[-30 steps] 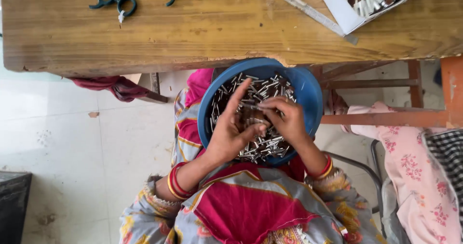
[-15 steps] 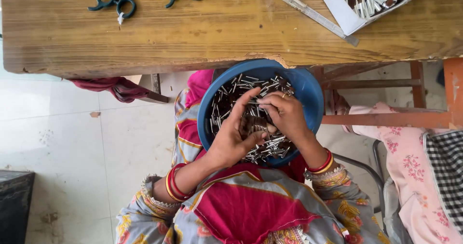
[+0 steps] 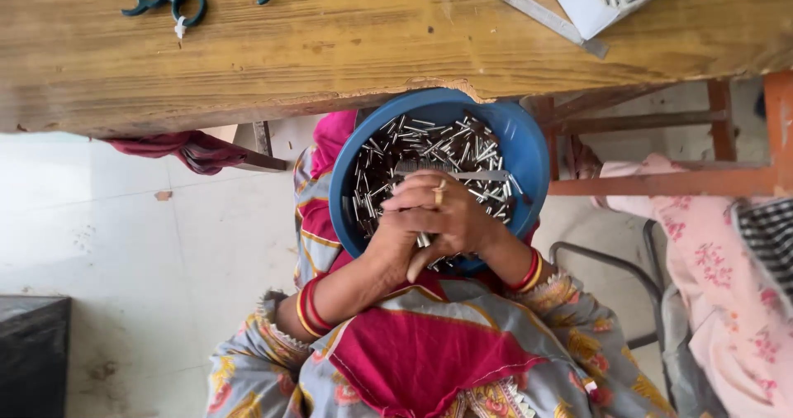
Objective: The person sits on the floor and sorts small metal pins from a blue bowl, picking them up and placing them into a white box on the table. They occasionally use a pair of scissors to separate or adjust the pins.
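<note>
Small metal pieces (image 3: 429,238) sit pinched between the left hand (image 3: 396,240) and right hand (image 3: 458,220), clasped together over a blue bowl (image 3: 529,149) on the lap; beneath the grip, many loose pieces (image 3: 413,141) remain unsorted.

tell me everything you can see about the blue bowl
The blue bowl is round, smooth and plastic-looking, resting on the person's lap just below the wooden table edge. It holds a heap of small silvery metal pieces. The left hand and right hand are clasped together over its near side, hiding that rim.
</note>
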